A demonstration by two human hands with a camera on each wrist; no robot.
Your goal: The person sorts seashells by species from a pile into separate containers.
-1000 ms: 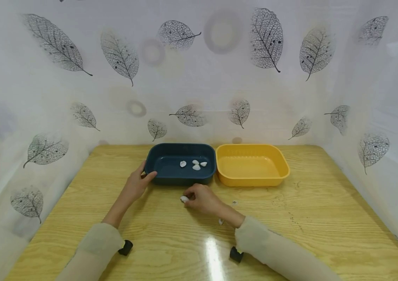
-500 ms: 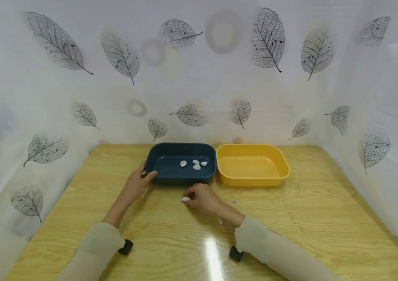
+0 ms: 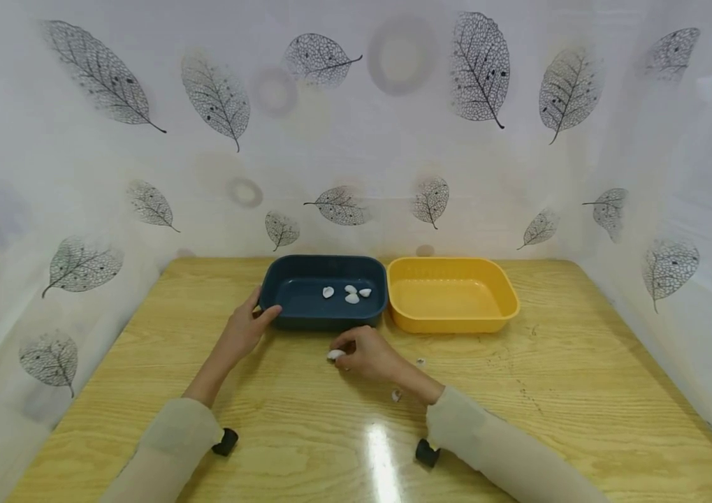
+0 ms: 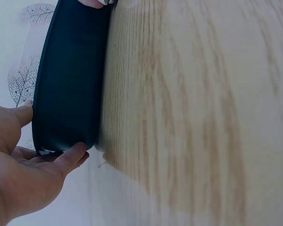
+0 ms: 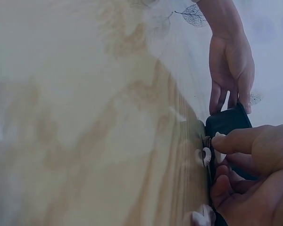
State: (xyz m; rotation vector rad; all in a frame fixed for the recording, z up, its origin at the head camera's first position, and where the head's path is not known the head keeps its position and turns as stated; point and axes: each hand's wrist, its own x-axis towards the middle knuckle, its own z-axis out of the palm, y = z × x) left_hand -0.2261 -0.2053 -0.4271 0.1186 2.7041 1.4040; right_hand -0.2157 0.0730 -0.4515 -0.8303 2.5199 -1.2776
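Observation:
My left hand (image 3: 247, 331) holds the left end of a dark blue plastic tray (image 3: 324, 325). In the left wrist view its thumb lies at the rim and the fingers (image 4: 70, 157) are against the end wall. In front of the tray, my right hand (image 3: 371, 355) pinches a white seashell (image 3: 335, 355) between thumb and fingers. The right wrist view shows this seashell (image 5: 220, 149) partly covered by the thumb. Close beside it there, another shell (image 5: 206, 156) is on the table, with a further one (image 5: 203, 216) nearer the bottom edge. Several white shells (image 3: 352, 298) lie inside the blue tray.
A yellow tray (image 3: 453, 326) stands right against the blue one. Two small shells lie on the wooden table (image 3: 293, 433): one shell (image 3: 420, 362) in front of the yellow tray, another shell (image 3: 396, 396) near my right wrist. Behind hangs a leaf-print curtain (image 3: 356, 140).
My right hand has shifted slightly to the right with the seashell, which has turned a little between its fingers. The left hand stays on the blue tray.

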